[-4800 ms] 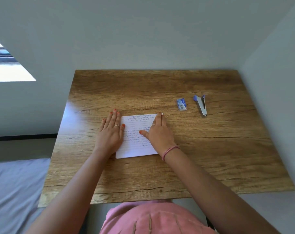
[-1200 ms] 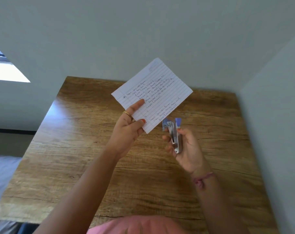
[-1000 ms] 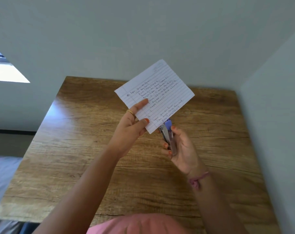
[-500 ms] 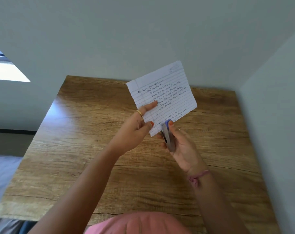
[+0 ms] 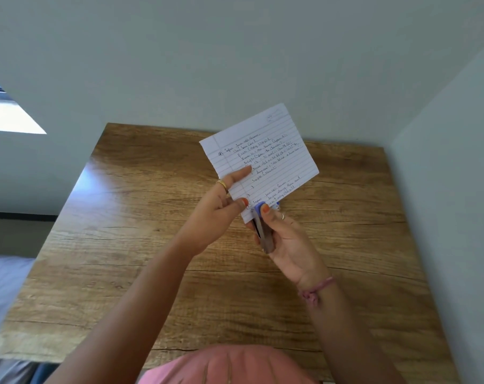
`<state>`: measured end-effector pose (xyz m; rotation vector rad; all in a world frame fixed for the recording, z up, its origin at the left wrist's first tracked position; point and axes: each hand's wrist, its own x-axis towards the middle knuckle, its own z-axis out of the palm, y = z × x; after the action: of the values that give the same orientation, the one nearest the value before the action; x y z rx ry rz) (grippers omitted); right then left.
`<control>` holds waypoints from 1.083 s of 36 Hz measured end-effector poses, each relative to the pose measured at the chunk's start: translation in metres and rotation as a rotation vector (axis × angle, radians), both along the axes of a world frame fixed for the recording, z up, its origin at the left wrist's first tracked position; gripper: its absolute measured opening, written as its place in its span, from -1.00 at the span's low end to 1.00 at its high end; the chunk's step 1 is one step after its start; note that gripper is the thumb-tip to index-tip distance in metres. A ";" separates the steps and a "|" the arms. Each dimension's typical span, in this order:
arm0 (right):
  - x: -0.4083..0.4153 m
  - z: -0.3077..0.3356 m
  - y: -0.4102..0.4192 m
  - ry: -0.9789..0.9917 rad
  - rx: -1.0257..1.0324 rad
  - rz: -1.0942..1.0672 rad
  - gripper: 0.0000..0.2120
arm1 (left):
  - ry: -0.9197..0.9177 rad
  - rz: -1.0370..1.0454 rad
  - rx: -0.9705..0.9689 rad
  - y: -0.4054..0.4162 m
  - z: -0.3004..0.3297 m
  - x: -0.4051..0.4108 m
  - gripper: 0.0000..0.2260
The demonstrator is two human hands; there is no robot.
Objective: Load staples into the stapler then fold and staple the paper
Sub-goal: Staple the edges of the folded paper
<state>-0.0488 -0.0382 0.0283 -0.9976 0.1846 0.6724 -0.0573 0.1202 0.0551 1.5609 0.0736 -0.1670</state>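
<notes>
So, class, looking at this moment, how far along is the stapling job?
Done: the paper looks folded, held up off the table by the left hand. In hand: the right hand has the stapler over the paper's lower edge, thumb on its blue end. Left: whether a staple is in yet cannot be seen.

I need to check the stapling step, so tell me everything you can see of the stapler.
The stapler is small, with a grey metal body and a blue plastic cap at its far end. The right hand grips it above the table, thumb on the cap. Its far end sits over the lower corner of the lined paper, near the left hand thumb.
</notes>
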 end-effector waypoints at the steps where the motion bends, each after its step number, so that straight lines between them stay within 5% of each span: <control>1: 0.000 0.000 0.001 0.006 -0.006 -0.005 -0.53 | -0.001 -0.001 -0.005 0.000 0.000 -0.001 -0.52; 9: -0.003 -0.001 0.007 0.043 0.004 -0.050 -0.65 | -0.095 0.048 -0.220 -0.003 -0.008 -0.005 -0.37; 15: -0.001 -0.002 0.010 0.026 -0.014 -0.064 -0.67 | -0.072 0.513 -0.627 -0.016 -0.026 -0.018 -0.20; 22: -0.002 -0.010 0.017 0.030 0.018 -0.077 -0.71 | 0.089 0.183 -0.327 -0.030 -0.035 -0.028 -0.52; 28: -0.004 -0.014 0.026 0.015 -0.028 -0.101 -0.49 | 0.136 0.245 -0.348 -0.033 -0.032 -0.022 -0.59; 39: -0.003 -0.013 0.027 0.043 -0.099 -0.108 -0.71 | 0.163 0.328 -0.407 -0.038 -0.033 -0.022 -0.70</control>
<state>-0.0519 -0.0117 0.0157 -1.0609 0.3099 0.5913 -0.0794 0.0827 0.0223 1.1092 0.3978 -0.0447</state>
